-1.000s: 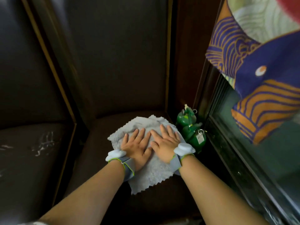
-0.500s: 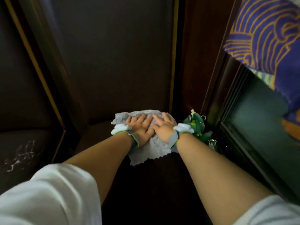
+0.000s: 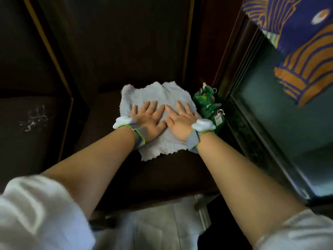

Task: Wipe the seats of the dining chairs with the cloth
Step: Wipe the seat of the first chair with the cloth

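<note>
My left hand (image 3: pixel 150 118) and right hand (image 3: pixel 181 120) pressed flat, fingers spread, on the cloth (image 3: pixel 158 98) (green bottles (image 3: pixel 205 103) just right).

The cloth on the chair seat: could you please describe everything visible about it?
The cloth is pale grey, fluffy like microfibre, roughly square with zigzag-cut edges. It lies spread flat, slightly rumpled, on the dark chair seat near the backrest. The left hand and right hand press on it with flat fingers, side by side.
</note>
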Action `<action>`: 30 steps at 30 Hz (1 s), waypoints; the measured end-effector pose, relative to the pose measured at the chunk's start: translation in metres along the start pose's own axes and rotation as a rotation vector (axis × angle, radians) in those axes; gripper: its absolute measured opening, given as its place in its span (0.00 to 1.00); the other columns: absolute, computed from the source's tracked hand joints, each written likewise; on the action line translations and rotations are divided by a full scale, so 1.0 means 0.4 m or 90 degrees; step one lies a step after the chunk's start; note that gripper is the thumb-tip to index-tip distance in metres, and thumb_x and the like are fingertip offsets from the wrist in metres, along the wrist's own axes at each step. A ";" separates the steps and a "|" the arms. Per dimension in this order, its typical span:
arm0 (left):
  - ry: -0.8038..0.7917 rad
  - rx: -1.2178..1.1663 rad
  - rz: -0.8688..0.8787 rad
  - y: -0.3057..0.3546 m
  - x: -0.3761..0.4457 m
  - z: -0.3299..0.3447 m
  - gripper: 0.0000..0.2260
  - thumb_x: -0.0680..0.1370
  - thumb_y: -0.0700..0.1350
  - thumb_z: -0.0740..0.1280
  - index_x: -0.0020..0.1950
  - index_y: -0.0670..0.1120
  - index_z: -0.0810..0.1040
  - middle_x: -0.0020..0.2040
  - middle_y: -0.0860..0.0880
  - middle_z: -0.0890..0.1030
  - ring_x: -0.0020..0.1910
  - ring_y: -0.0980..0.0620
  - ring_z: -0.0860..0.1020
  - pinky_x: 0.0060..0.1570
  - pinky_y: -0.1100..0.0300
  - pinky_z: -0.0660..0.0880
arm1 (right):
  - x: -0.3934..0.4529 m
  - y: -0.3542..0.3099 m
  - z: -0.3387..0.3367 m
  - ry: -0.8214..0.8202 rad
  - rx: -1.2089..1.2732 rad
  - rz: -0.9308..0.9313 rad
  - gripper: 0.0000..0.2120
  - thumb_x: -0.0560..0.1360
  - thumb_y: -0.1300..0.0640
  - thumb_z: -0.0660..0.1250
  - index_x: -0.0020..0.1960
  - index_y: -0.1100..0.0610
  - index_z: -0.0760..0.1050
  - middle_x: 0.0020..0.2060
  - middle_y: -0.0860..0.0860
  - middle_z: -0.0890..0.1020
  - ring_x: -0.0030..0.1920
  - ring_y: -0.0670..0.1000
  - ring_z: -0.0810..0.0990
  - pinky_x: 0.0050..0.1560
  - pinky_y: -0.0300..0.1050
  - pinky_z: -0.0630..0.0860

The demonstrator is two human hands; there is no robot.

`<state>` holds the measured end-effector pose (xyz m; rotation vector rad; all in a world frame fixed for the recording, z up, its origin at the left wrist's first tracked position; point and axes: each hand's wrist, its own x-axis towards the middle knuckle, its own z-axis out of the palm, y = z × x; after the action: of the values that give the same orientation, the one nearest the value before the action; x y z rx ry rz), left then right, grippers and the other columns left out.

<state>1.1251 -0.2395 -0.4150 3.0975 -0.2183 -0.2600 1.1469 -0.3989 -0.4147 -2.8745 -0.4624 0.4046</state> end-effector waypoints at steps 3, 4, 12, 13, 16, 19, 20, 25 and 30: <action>0.017 -0.024 -0.002 0.006 -0.173 0.025 0.29 0.78 0.62 0.43 0.77 0.58 0.41 0.79 0.51 0.42 0.77 0.49 0.41 0.74 0.43 0.40 | -0.152 -0.055 0.047 0.035 -0.046 -0.033 0.26 0.80 0.40 0.42 0.77 0.40 0.41 0.78 0.50 0.41 0.77 0.56 0.36 0.75 0.62 0.38; 0.025 -0.032 0.002 0.002 -0.229 0.033 0.30 0.77 0.63 0.42 0.77 0.58 0.41 0.79 0.51 0.43 0.77 0.49 0.41 0.74 0.43 0.40 | -0.197 -0.079 0.064 0.043 -0.063 -0.039 0.26 0.80 0.40 0.41 0.77 0.41 0.40 0.78 0.50 0.42 0.77 0.56 0.36 0.74 0.62 0.38; 0.086 -0.123 -0.096 -0.120 -0.539 0.103 0.33 0.73 0.63 0.47 0.78 0.58 0.46 0.79 0.52 0.44 0.77 0.51 0.41 0.74 0.43 0.41 | -0.342 -0.294 0.156 0.067 -0.127 -0.209 0.28 0.80 0.40 0.43 0.78 0.44 0.42 0.79 0.51 0.44 0.77 0.59 0.38 0.72 0.67 0.38; 0.086 -0.147 -0.126 -0.134 -0.548 0.111 0.32 0.73 0.62 0.46 0.77 0.58 0.45 0.78 0.53 0.43 0.77 0.52 0.39 0.74 0.44 0.41 | -0.332 -0.311 0.155 0.048 -0.124 -0.229 0.28 0.80 0.40 0.42 0.78 0.43 0.40 0.78 0.50 0.43 0.77 0.59 0.36 0.72 0.67 0.36; 0.110 -0.196 -0.240 -0.149 -0.515 0.112 0.34 0.70 0.60 0.39 0.77 0.57 0.45 0.79 0.51 0.43 0.77 0.52 0.40 0.75 0.45 0.44 | -0.250 -0.347 0.134 0.019 -0.111 -0.281 0.27 0.80 0.38 0.41 0.77 0.40 0.40 0.78 0.46 0.41 0.77 0.55 0.35 0.72 0.65 0.33; 0.122 -0.183 -0.331 -0.134 -0.458 0.099 0.38 0.68 0.60 0.34 0.78 0.53 0.47 0.79 0.47 0.46 0.78 0.48 0.46 0.75 0.47 0.48 | -0.140 -0.361 0.115 -0.041 -0.105 -0.309 0.26 0.79 0.38 0.42 0.76 0.38 0.40 0.78 0.43 0.40 0.77 0.52 0.35 0.73 0.63 0.34; 0.122 -0.188 -0.355 -0.137 -0.442 0.094 0.39 0.67 0.60 0.33 0.78 0.52 0.47 0.79 0.46 0.47 0.77 0.47 0.48 0.74 0.48 0.49 | -0.106 -0.369 0.108 -0.050 -0.115 -0.321 0.26 0.80 0.39 0.42 0.76 0.37 0.41 0.78 0.43 0.40 0.77 0.51 0.35 0.73 0.62 0.35; 0.074 -0.213 -0.450 -0.195 -0.323 0.064 0.28 0.79 0.58 0.43 0.78 0.51 0.45 0.78 0.42 0.52 0.74 0.41 0.56 0.72 0.48 0.57 | 0.063 -0.405 0.076 -0.051 -0.126 -0.384 0.24 0.80 0.41 0.43 0.75 0.35 0.46 0.78 0.40 0.43 0.77 0.47 0.37 0.74 0.58 0.35; 0.082 -0.188 -0.519 -0.221 -0.185 0.030 0.27 0.80 0.56 0.47 0.77 0.49 0.50 0.67 0.41 0.67 0.62 0.41 0.67 0.59 0.47 0.67 | 0.228 -0.427 0.043 -0.052 -0.104 -0.388 0.23 0.80 0.40 0.42 0.75 0.36 0.52 0.78 0.40 0.46 0.77 0.43 0.40 0.74 0.53 0.35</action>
<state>1.0629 -0.1419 -0.4178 2.7132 0.9958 -0.0833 1.1776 -0.2069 -0.4115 -2.6746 -1.3839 0.3849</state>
